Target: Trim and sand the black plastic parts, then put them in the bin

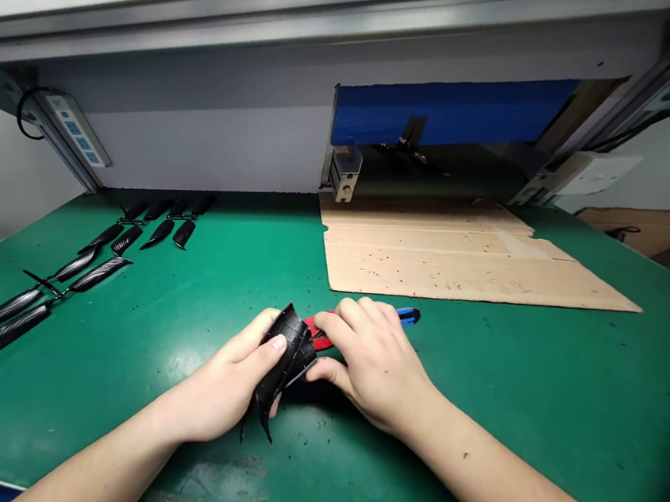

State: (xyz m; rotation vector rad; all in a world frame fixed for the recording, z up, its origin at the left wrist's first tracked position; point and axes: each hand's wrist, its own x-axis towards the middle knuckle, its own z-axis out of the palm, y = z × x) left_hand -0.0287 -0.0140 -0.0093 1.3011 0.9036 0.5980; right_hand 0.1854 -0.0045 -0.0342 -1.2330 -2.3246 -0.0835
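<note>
Left grip (230, 388) pinches curved black pieces (280, 369) above the green bench (523, 399), between six and seven o'clock from the view's centre.
Its thumb presses their hollow face; the right grip (375, 355), at three o'clock from them, curls over a red-and-blue tool (321, 344), but I cannot tell whether it pinches tool or pieces. The pieces look like thin plastic: probably light, stiff and rather slick, with slender tips at six o'clock that might snap, so the broad upper end seems the safer hold. Overlap makes their number uncertain, perhaps two; the left fingertips are mostly hidden behind them, and the right grip covers most of the tool. Farther out, similar black parts (99, 274) lie toward ten o'clock, cardboard (458, 268) toward two.
</note>
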